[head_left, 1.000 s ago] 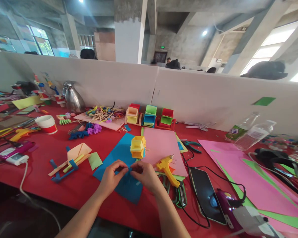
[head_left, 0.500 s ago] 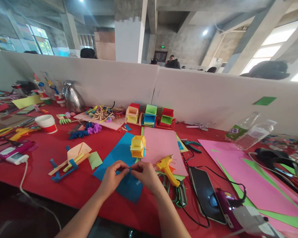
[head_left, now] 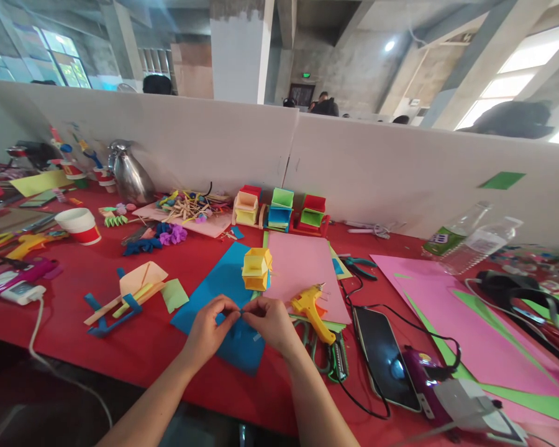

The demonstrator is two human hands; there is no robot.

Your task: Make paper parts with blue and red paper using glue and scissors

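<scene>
My left hand (head_left: 213, 321) and my right hand (head_left: 271, 324) meet over a blue paper sheet (head_left: 209, 279). The thumb and forefinger of each are pinched, fingertips almost touching. Between them is a tiny dark-blue piece (head_left: 241, 312) that looks like paper, mostly hidden by the fingers. Just beyond my hands stands a yellow folded-paper wheel (head_left: 256, 268) with open box-shaped compartments. Right of my right hand, a yellow hot glue gun (head_left: 313, 310) lies on the edge of a pink sheet (head_left: 298, 261).
Three coloured paper wheels on stands (head_left: 279, 208) line the partition. To the left lie a blue frame with wooden sticks (head_left: 116, 313), a paper cup (head_left: 80, 226) and a steel jug (head_left: 129, 174). On the right are a phone (head_left: 386, 357), pliers (head_left: 361, 267), a cutter knife (head_left: 339, 357) and plastic bottles (head_left: 484, 245).
The camera view has shifted slightly, so the scene sits a little higher and further left. My hands stay pinched together over the blue sheet, their fingertips barely moved.
</scene>
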